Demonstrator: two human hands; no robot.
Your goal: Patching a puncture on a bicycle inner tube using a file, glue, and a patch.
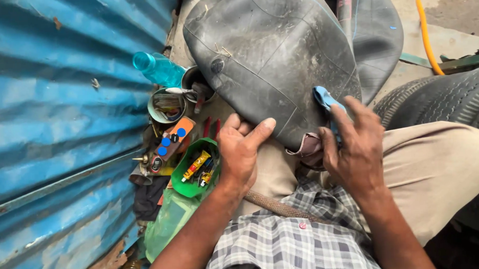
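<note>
Dusty, scuffed black inner tube (268, 58) droops, folded, between both hands.

Blue corrugated metal wall (50, 105) left; concrete floor (455, 12); daylight.

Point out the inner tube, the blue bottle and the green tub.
inner tube (271, 58): head view, middle of its black rubber face.
blue bottle (158, 69): head view, its body.
green tub (181, 177): head view, left rim.
</note>
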